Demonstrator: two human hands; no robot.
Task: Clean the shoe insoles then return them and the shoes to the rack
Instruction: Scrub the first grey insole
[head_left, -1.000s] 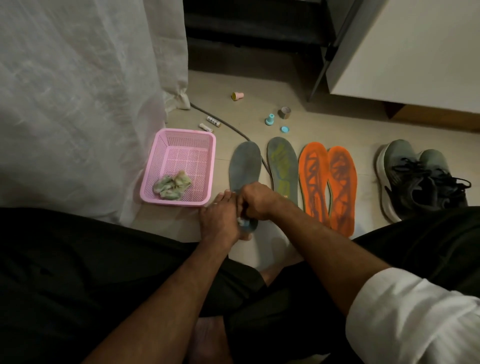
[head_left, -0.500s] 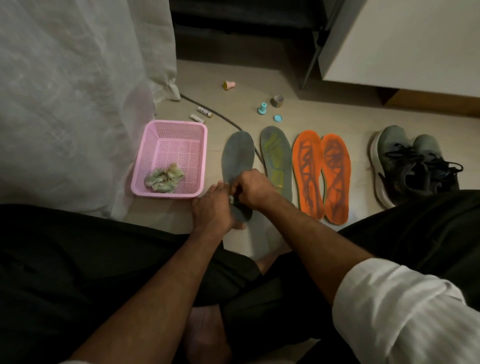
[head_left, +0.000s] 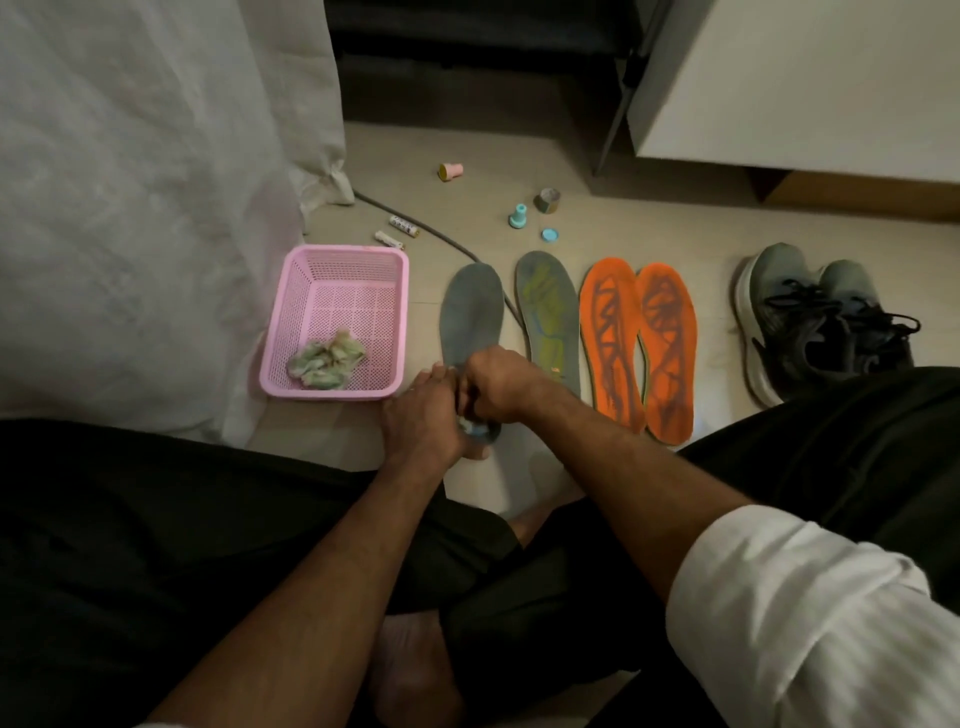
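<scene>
Person sits cross-legged on the floor (head_left: 727, 228), both hands at the near (heel) end of a gray insole (head_left: 470, 312). Left hand (head_left: 423, 415) lies on the insole's left edge, fingers fairly straight, pressing it down. Right hand (head_left: 498, 382) is curled round a small pale wipe (head_left: 474, 426), held vs. the heel; only a bit of the wipe shows under the knuckles.

4 insoles lie side by side, toes pointing away: the gray 1, a 2nd gray insole w/ yellow-green print (head_left: 548, 312) just right of it, then 2 orange insoles (head_left: 639, 343) touching each other. Pair of dark gray sneakers (head_left: 810, 322) w/ black laces sits well right of the insoles, partly hidden by a black trouser leg.

Pink basket (head_left: 291, 338) just left of the gray insole, w/ crumpled used wipes (head_left: 326, 358) in its near corner. White curtain (head_left: 130, 208) hangs at left. Small caps, a tape roll (head_left: 548, 200) and 2 little tubes lie farther back; a gray cable (head_left: 431, 231) runs behind the insoles.
</scene>
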